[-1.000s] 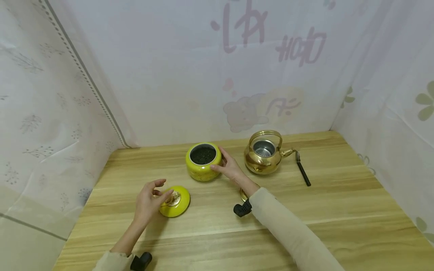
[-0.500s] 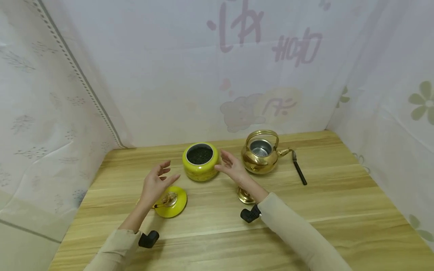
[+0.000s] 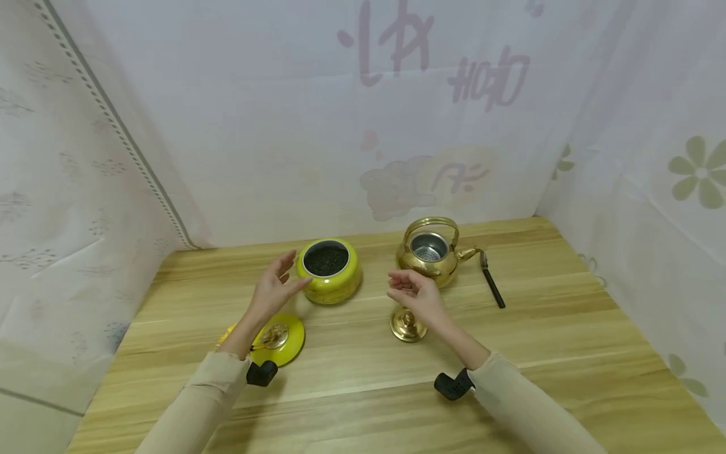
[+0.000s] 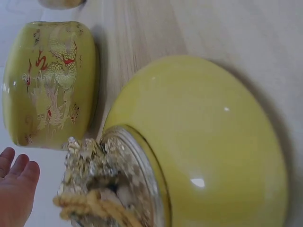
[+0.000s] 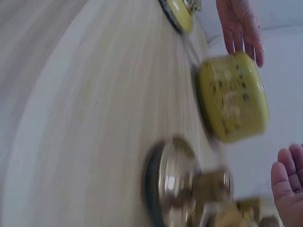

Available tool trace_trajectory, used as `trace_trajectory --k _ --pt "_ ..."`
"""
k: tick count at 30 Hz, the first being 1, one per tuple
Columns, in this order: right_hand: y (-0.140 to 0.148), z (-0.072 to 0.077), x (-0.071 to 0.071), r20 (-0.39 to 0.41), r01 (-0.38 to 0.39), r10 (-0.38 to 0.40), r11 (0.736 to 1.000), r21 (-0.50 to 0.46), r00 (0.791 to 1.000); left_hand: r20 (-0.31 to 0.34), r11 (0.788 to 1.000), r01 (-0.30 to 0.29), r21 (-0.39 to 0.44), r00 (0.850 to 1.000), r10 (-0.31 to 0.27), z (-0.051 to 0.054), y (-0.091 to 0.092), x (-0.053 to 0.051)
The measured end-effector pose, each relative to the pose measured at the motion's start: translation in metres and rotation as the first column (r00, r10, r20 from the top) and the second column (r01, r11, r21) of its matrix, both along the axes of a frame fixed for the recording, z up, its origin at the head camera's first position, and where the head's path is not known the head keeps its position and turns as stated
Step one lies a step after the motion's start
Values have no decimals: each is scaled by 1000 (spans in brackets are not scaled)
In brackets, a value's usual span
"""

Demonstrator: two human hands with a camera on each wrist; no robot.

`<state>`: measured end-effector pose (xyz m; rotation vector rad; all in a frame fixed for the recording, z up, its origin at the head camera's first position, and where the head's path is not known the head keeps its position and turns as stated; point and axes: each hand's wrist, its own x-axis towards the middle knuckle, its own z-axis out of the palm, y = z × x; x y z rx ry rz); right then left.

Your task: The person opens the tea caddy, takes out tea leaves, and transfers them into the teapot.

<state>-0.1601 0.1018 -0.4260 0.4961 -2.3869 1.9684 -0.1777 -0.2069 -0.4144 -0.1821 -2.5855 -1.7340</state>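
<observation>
A yellow jar [image 3: 331,287] filled with dark leaf-like bits stands uncovered; the left wrist view shows a dragon print on its side. My left hand [image 3: 272,291] is at the jar's left front, thumb and fingers apart; whether it touches the jar, I cannot tell. Below that hand lies the yellow jar lid [image 4: 203,132], with an ornate metal knob and a cord. To the right, my right hand [image 3: 422,301] hovers with loosely bent fingers and nothing in them. It is nearest the small gold kettle lid [image 3: 407,326] and the gold kettle [image 3: 437,268], whose mouth shows a perforated strainer.
A black-handled tool [image 3: 492,284] lies at the kettle's spout, its far end partly unclear. Printed cloth [image 3: 283,126] encloses the wooden table [image 3: 351,391] at the back and sides. A black wrist camera [image 3: 454,384] sits on the right wrist.
My right hand has let go of the jar and drawn back to the right, uncovering the gold kettle lid. My left hand has moved from the yellow lid up to the jar.
</observation>
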Motion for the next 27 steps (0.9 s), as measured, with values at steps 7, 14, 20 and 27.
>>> trace_trajectory --k 7,14,20,27 --pt "53 -6 8 -75 147 -141 986 76 987 7 999 43 -14 999 -43 0 3 -12" --pt "116 -15 8 -128 387 -368 903 186 921 55 997 76 11 996 -76 20 12 -4" --pt "159 -24 7 -124 499 -486 805 321 865 70 996 91 -3 993 -90 22 16 -3" --pt "184 -33 9 -113 489 -500 733 473 859 51 994 106 17 993 -106 -2 10 -15"
